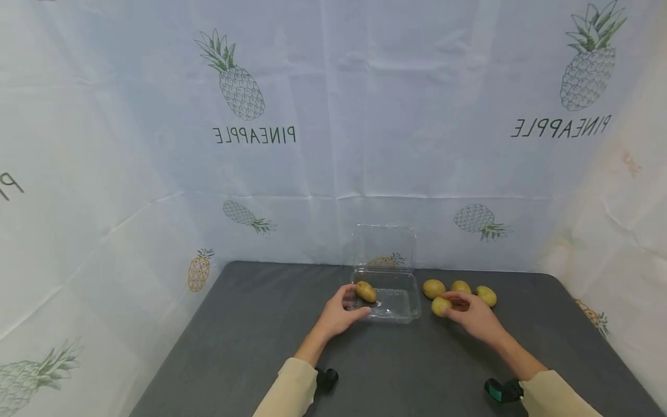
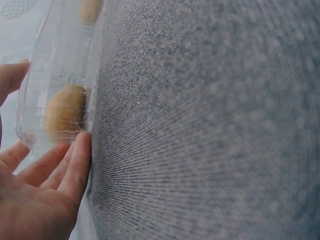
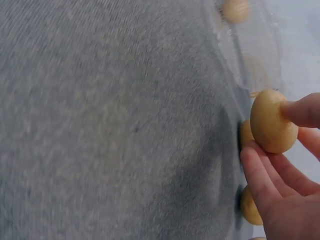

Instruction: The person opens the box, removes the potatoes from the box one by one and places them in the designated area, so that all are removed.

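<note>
A clear plastic clamshell box stands on the dark table with its lid raised behind it. Inside, at the left end, lies one potato, also seen through the plastic in the left wrist view as a blurred potato. My left hand rests with fairly straight fingers against the box's left end, thumb apart near its front corner. Right of the box, my right hand pinches a potato between thumb and fingertips, lifted off the table in the right wrist view.
Behind the held potato, three more lie on the table: a left potato, a middle potato and a right potato. A pineapple-print cloth hangs along the back and sides of the grey-black table.
</note>
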Available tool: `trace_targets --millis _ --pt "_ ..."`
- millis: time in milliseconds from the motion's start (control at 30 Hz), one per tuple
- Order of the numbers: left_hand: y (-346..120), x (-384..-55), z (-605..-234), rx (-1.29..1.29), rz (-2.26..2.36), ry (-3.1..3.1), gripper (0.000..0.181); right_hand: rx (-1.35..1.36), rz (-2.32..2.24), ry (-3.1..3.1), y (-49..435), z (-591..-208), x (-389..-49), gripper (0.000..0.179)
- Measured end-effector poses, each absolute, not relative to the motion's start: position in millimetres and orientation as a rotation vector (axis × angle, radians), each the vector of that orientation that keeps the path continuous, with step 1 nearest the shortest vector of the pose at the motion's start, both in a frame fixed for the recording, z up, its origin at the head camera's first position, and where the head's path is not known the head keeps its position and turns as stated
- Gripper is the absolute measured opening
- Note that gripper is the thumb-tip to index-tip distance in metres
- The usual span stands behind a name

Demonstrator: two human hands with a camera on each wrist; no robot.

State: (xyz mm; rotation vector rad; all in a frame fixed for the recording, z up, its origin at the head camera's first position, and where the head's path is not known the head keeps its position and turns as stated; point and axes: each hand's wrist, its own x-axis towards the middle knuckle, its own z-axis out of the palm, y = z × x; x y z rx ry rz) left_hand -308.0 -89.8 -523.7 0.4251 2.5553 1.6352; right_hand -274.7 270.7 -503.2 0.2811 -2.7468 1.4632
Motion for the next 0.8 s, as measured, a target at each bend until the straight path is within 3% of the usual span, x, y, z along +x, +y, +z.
trace_targets --millis 400,800 --pt "-89 -307 -526 0.377 1.624 2.559 0.072 0.28 1.291 -2.799 271 -510 -271 0.039" --pt "-88 -305 -527 0.38 1.626 2.571 0.072 0.464 1.083 -2.85 279 -510 -274 0.038"
